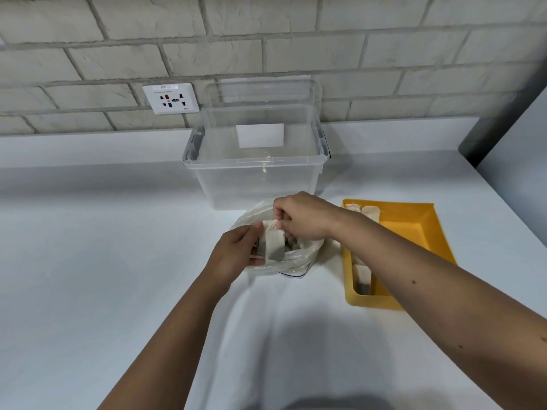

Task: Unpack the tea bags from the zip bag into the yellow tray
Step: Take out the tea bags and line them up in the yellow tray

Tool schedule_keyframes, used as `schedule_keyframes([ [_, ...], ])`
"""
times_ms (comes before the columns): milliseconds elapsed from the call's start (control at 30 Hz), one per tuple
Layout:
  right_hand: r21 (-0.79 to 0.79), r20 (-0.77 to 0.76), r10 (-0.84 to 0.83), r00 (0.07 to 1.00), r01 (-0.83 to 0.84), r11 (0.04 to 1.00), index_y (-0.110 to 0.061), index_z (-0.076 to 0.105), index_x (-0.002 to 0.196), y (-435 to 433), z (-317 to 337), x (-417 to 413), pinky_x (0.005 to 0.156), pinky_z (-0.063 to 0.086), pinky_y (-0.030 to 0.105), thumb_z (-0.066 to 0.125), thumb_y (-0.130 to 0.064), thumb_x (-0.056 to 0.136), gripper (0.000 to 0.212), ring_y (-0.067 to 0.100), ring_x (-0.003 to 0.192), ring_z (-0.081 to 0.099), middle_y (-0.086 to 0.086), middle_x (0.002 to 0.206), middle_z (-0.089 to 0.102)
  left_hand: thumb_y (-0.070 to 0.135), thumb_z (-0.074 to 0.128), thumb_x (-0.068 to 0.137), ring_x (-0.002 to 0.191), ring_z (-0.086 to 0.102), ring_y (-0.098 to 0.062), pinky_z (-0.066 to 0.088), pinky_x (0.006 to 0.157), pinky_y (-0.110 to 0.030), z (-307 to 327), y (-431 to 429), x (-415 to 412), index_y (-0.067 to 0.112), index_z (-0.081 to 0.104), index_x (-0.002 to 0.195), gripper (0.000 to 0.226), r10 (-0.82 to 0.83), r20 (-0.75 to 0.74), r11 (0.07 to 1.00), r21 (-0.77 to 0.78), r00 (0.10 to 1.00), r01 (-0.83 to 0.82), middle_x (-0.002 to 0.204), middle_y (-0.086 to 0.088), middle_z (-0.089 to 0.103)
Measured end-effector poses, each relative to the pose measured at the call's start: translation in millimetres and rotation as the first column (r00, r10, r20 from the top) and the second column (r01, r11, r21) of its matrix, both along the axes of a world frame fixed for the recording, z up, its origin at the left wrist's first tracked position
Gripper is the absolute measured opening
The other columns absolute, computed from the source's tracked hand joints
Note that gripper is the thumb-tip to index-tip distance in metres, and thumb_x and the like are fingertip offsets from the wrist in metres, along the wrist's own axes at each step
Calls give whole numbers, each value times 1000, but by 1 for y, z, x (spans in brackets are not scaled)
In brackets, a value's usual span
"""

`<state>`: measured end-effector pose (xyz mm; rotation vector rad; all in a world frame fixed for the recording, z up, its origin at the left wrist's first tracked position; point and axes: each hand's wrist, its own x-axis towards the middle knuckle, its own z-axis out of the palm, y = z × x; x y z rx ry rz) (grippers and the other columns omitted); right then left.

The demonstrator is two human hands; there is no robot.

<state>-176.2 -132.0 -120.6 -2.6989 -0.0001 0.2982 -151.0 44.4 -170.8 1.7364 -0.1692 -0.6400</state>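
Note:
A clear zip bag (291, 257) lies on the white counter in the middle of the head view, its mouth open upward. My left hand (236, 251) grips the bag's near left edge. My right hand (302, 216) pinches the top of a white tea bag (273, 241) that hangs upright over the bag's mouth; more tea bags show dimly inside. The yellow tray (414, 229) sits to the right, partly covered by my right forearm. It holds tea bags at its far left corner (368, 211) and one at its near left side (362, 279).
A large clear plastic bin (254, 170) stands just behind the zip bag, with its lid leaning on the brick wall. A wall socket (171, 98) is at the back left. A dark vertical edge (503, 119) bounds the counter at the right.

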Motion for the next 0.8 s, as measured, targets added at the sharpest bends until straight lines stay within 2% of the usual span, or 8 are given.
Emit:
schedule_keyframes([
  [67, 31, 18, -12, 1000, 11, 999, -22, 55, 90, 3, -4, 3, 70, 44, 30, 58, -22, 94, 5, 18, 82, 56, -8, 77, 57, 36, 62, 96, 73, 68, -14, 61, 72, -27, 0, 0, -1, 12, 74, 94, 27, -8, 38, 1000, -2, 999, 8, 78, -4, 69],
  [167, 146, 40, -66, 997, 59, 987, -19, 58, 89, 8, -11, 4, 63, 45, 24, 61, -20, 92, 4, 14, 68, 60, -5, 74, 64, 22, 73, 90, 71, 70, -19, 62, 70, -27, -5, 2, 1, 7, 74, 95, 16, 27, 118, 996, 77, 993, -36, 79, -13, 71],
  [233, 263, 50, -149, 988, 131, 956, -17, 62, 88, 8, -17, 4, 55, 47, 22, 63, -21, 91, 5, 14, 58, 65, -3, 70, 69, 18, 73, 88, 64, 72, -20, 62, 75, -38, -7, 6, 6, 4, 73, 88, 13, 107, 209, 977, 159, 972, -142, 74, -15, 70],
  [300, 271, 92, -220, 971, 188, 944, -18, 67, 91, 6, -28, 5, 60, 50, 24, 62, -19, 92, 5, 16, 58, 64, -2, 77, 70, 18, 71, 88, 63, 72, -21, 61, 78, -44, -5, 13, 10, 9, 73, 83, 11, 165, 311, 955, 188, 936, -230, 69, -7, 72],
  [400, 127, 161, -257, 953, 239, 963, -25, 70, 102, 5, -49, 5, 75, 53, 31, 59, -15, 91, 18, 19, 72, 61, 2, 95, 70, 20, 69, 89, 70, 73, -24, 59, 80, -46, 2, 19, 13, 14, 74, 83, 10, 152, 394, 941, 222, 907, -254, 67, -2, 74],
  [500, -21, 195, -244, 950, 253, 967, -29, 66, 108, 14, -62, 3, 77, 52, 34, 60, -17, 87, 26, 26, 93, 63, 4, 101, 69, 20, 68, 89, 70, 73, -23, 59, 81, -46, 4, 18, 13, 14, 74, 84, 10, 147, 364, 946, 221, 920, -239, 69, -4, 74],
  [667, -212, 243, -182, 953, 236, 948, -17, 61, 109, 29, -66, 12, 67, 44, 31, 63, -24, 84, 26, 30, 93, 65, 6, 101, 69, 20, 68, 88, 68, 73, -21, 59, 80, -46, 2, 15, 14, 10, 72, 80, 13, 146, 336, 949, 219, 930, -228, 72, -10, 73],
  [800, -315, 266, -149, 952, 232, 920, -19, 65, 103, 32, -63, 18, 66, 40, 30, 58, -14, 85, 20, 29, 92, 66, 5, 98, 71, 24, 66, 90, 69, 72, -22, 60, 80, -47, 1, 18, 15, 13, 73, 78, 18, 157, 323, 950, 210, 933, -232, 68, -6, 73],
])
